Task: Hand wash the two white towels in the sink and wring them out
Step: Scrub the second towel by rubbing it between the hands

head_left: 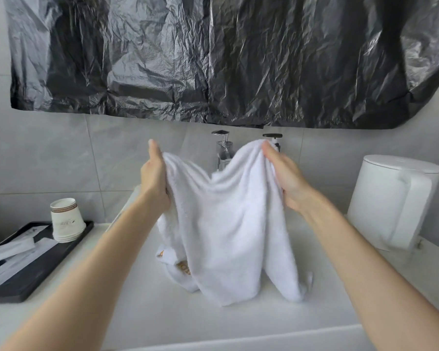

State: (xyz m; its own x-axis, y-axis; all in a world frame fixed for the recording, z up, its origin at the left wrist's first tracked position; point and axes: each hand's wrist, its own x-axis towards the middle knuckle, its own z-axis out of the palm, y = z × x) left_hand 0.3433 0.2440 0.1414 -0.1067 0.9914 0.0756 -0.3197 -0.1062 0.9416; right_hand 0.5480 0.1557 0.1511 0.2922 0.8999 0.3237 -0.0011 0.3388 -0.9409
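The white towel (226, 224) is held up in the air over the sink (150, 312). Its top edge is stretched left to right between the two hands and sags in the middle. The rest hangs straight down, so its long axis is near vertical, and the lowest folds reach the basin. Low on the left hangs a fold with orange stitching (181, 267). I cannot tell whether it belongs to this towel or is the second one.

The left hand (155, 178) has its fingers curled round the bunched left corner, thumb pointing up. The right hand (284, 178) pinches the right corner in a closed grip. Both are at about the same height and equally near the cloth, so neither arm has the advantage. The cloth looks fluffy and probably still dry, so washing seems barely begun.

The tap (222, 150) is straight behind the sag in the top edge, with a pump dispenser (273, 138) just to its right. The likely move is to lower the towel and ease it forward under the tap, and that path looks open.

Room to either side is tighter. On the right a white kettle (390, 198) stands near the right forearm. On the left a stack of paper cups (66, 221) sits on a black tray (36, 269) on the worktop (0, 315). Crumpled black plastic sheeting (213, 59) hangs above, well clear of the hands.
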